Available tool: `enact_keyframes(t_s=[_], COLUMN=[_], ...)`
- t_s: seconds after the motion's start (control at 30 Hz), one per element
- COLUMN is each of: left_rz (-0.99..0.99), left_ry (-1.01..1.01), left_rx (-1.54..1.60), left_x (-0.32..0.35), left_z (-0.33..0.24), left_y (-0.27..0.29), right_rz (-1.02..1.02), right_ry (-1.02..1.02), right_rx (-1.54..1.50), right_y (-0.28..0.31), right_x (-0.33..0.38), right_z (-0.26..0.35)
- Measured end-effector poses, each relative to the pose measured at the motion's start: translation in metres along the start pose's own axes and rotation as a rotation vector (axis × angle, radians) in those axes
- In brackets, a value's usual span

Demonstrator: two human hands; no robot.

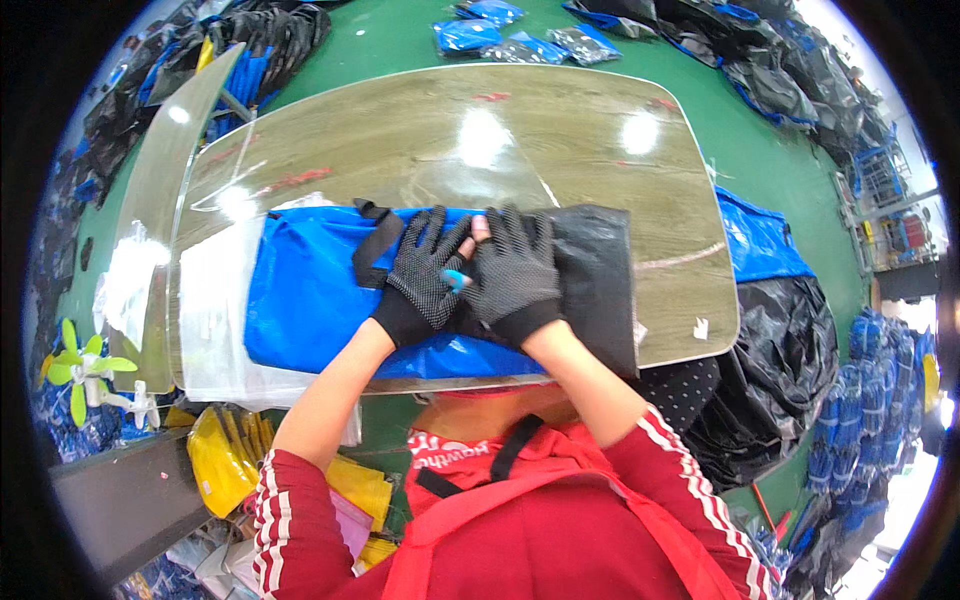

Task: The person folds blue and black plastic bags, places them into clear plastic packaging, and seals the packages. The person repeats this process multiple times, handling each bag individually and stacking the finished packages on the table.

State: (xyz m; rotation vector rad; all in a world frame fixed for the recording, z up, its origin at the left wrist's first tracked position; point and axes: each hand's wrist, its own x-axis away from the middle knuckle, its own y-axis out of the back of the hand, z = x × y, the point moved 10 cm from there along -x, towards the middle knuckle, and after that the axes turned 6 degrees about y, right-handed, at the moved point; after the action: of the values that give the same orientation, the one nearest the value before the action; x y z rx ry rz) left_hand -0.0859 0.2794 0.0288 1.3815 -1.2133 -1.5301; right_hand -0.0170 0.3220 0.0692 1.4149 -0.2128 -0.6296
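We press both gloved hands, left (425, 272) and right (515, 272), flat on the blue-and-black folded fabric bag (310, 295) on the wooden bench (600, 150) (mid-fold, seemingly), holding nothing; next needs firm smoothing.

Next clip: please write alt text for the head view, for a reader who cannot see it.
Two hands in dark dotted gloves, left hand and right hand, press side by side on a folded blue and black bag lying on a wooden table. A clear plastic sleeve lies at the bag's left end; more bags are piled on the green floor.

Left hand (428, 272), right hand (512, 270) flat, touching
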Motion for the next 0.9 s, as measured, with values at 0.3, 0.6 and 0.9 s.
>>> enact_keyframes(t_s=[0.3,0.6,0.9], left_rz=[-0.532,0.369,0.133], left_ry=[0.702,1.094,1.074], left_rx=[0.779,0.591,1.297], left_x=[0.116,0.209,0.158], left_z=[0.186,0.295,0.256], left_y=[0.068,0.02,0.079], right_rz=[0.132,0.123,-0.192], right_ry=[-0.17,-0.19,-0.043], right_rx=[0.136,0.03,0.065], right_y=[-0.034,-0.102,-0.07], right_x=[-0.015,-0.057,-0.028], right_z=[0.009,0.049,0.066])
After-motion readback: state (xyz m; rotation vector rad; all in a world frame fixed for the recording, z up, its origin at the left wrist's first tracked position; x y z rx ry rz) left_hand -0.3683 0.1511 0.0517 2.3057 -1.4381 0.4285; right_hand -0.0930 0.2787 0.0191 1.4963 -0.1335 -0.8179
